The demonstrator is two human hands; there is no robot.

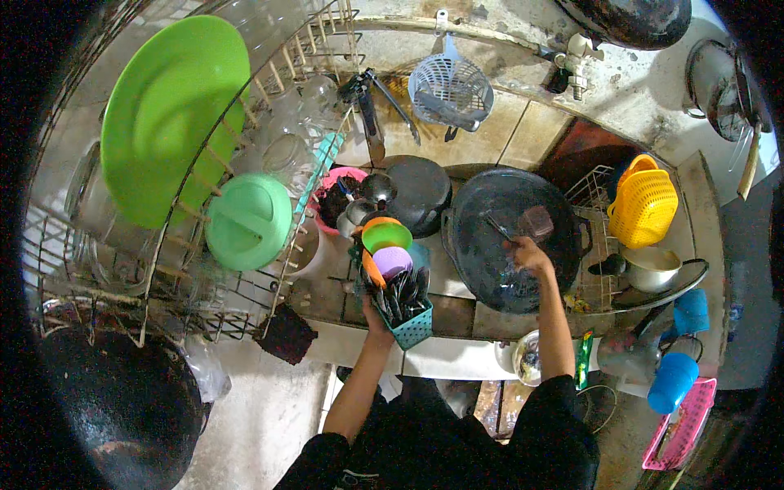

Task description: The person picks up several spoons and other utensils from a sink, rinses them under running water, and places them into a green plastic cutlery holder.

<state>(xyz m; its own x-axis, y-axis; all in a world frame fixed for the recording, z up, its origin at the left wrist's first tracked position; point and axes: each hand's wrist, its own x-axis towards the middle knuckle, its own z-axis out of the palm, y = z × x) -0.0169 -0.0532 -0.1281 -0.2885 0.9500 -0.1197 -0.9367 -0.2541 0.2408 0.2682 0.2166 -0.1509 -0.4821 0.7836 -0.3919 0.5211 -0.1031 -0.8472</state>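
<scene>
My left hand [376,321] holds a teal perforated cutlery basket [414,329] by its side. Metal spoons and forks [401,294] fill its front. A green plastic piece [387,236], a purple one [392,262] and orange ones stick up behind them. My right hand [530,255] pinches a thin dark utensil [499,226] above a wide black two-handled pan [490,278]; its exact kind is unclear. Beside that utensil, a brown block [537,222] appears in the pan. A round dark pot [418,193] stands left of the pan. Near it, ladles [378,188] lean over a pink bowl [349,174].
At left, a wire dish rack [211,131] holds a large green plate [174,116], a mint lid [249,222] and glass jars. A grey plastic strainer [451,79] hangs on the wall near a tap [577,64]. Yellow baskets [643,208] and blue cups [672,383] are at right.
</scene>
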